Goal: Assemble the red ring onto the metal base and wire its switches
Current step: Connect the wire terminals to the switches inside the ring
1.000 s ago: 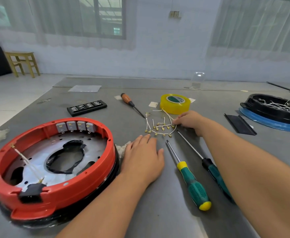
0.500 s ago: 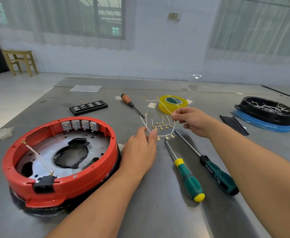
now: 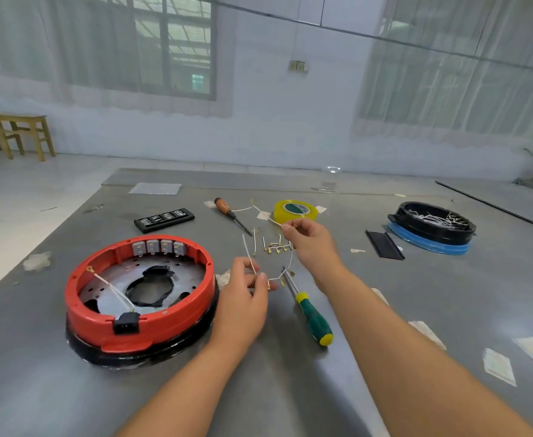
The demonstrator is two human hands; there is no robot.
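On the grey bench (image 3: 385, 310), left of both hands, sits the red ring (image 3: 139, 323), already seated over the metal base (image 3: 117, 285) with a black rim showing beneath it. The left hand (image 3: 243, 307) is just beside the ring's right edge, thumb and fingers pinched on a thin white wire (image 3: 248, 254) with brass terminals hanging from it. The right hand (image 3: 312, 247) is raised a little farther back, well apart from the ring, fingertips closed on another part of the same loose white wiring, which trails away toward the yellow tape roll (image 3: 295, 211).

Four grey switches (image 3: 158, 247) stand in a row against the ring's far inner wall. A black socket (image 3: 127, 323) is set in the near wall, and a white lead runs from it across the plate to a ring terminal at the left rim. The plate is perforated, with a ragged black-edged opening at its centre.

More brass-tipped wires (image 3: 274, 247) lie on the bench between the hands. A green-handled screwdriver (image 3: 312, 316) lies between the forearms, an orange-handled one (image 3: 227, 212) farther back beside a black bit case (image 3: 163, 219).
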